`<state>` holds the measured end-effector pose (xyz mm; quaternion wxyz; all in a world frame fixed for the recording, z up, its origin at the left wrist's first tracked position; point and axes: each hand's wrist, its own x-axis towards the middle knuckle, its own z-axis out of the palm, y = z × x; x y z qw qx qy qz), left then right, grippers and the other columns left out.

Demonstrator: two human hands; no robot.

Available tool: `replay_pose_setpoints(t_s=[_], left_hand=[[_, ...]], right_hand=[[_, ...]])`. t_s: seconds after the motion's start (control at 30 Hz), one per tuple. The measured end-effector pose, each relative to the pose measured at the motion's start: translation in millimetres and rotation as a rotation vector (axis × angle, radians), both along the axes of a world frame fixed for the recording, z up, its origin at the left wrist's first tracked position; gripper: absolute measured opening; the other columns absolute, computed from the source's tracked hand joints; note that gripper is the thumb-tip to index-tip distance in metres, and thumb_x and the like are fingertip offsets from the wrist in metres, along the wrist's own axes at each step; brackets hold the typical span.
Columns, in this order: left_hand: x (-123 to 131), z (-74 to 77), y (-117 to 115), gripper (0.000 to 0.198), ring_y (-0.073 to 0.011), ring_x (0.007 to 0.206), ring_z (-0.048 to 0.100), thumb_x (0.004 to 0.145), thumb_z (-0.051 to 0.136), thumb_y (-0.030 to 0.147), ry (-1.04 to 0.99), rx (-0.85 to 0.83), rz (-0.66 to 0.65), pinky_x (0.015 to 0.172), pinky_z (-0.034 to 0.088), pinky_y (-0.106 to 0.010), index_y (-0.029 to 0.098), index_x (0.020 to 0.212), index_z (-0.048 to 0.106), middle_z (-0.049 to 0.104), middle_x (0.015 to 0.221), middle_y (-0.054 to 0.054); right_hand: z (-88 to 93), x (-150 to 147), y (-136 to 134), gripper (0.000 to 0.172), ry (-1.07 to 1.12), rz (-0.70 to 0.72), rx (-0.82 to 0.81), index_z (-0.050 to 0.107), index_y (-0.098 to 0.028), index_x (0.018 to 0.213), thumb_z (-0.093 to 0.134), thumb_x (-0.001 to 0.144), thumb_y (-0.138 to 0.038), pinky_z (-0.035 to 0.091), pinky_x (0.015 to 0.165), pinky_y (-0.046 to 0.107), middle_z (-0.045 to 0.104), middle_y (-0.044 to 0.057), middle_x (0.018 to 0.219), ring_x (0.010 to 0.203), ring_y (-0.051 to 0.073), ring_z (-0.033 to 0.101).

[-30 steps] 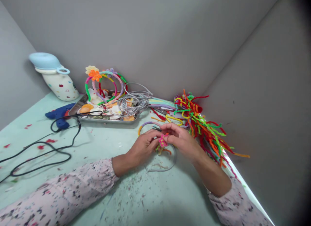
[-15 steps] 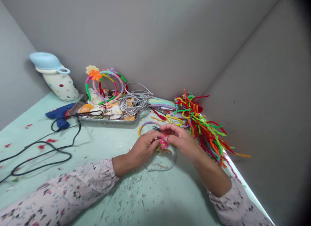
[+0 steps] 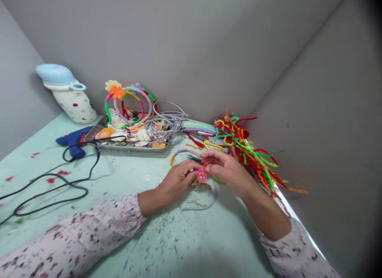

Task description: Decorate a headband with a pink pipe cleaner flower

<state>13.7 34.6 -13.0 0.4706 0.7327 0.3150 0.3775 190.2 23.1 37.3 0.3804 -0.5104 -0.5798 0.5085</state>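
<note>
Between thumb and fingers, my left hand (image 3: 178, 178) pinches a small pink pipe-cleaner flower (image 3: 202, 174) with yellow specks. My right hand (image 3: 228, 170) is closed just right of it, its fingertips on a short orange pipe cleaner (image 3: 206, 164) that runs to the flower. Beneath the hands lies a headband (image 3: 179, 151), wrapped in yellow, purple and pink at the far side; a bare grey band (image 3: 200, 209) curves on the near side. Dark tips of a tool (image 3: 195, 159), perhaps scissors, show behind the fingers. Part of the flower's back is hidden.
A metal tray (image 3: 140, 150) holds scraps, finished headbands (image 3: 115, 110) and coiled grey bands (image 3: 167, 126). Left of it lie a blue glue gun (image 3: 73, 140) with a black cord (image 3: 71, 185) and a white bottle (image 3: 73, 104). Bundled pipe cleaners (image 3: 253, 162) lie by the right wall.
My right hand has shifted slightly right, away from my left, drawing out more of the orange pipe cleaner. More of the pink flower shows. My left hand stays nearly still.
</note>
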Motion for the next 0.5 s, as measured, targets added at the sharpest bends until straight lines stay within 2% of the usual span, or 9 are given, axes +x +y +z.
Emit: replay_pose_setpoints(t_s=[0.13,0.5], left_hand=[[0,0.6,0,0.023,-0.0146,0.082,0.056,0.088,0.046,0.017,0.008,0.002,-0.009,0.077,0.045,-0.027,0.018,0.095,0.067,0.063,0.091,-0.004],[0,2.3,-1,0.020,-0.0144,0.081,0.055,0.085,0.045,0.012,0.064,0.041,-0.055,0.076,0.044,-0.026,0.017,0.083,0.064,0.060,0.083,-0.002]], right_hand=[[-2.6,-1,0,0.032,-0.016,0.050,-0.021,0.059,-0.021,0.101,0.063,0.069,-0.020,0.049,0.075,0.031,0.063,0.004,0.097,0.086,0.017,0.060],[-12.6,3,1,0.032,-0.186,0.083,0.075,0.061,-0.022,0.103,0.063,0.071,-0.017,0.050,0.073,0.033,0.065,0.003,0.093,0.078,0.016,0.060]])
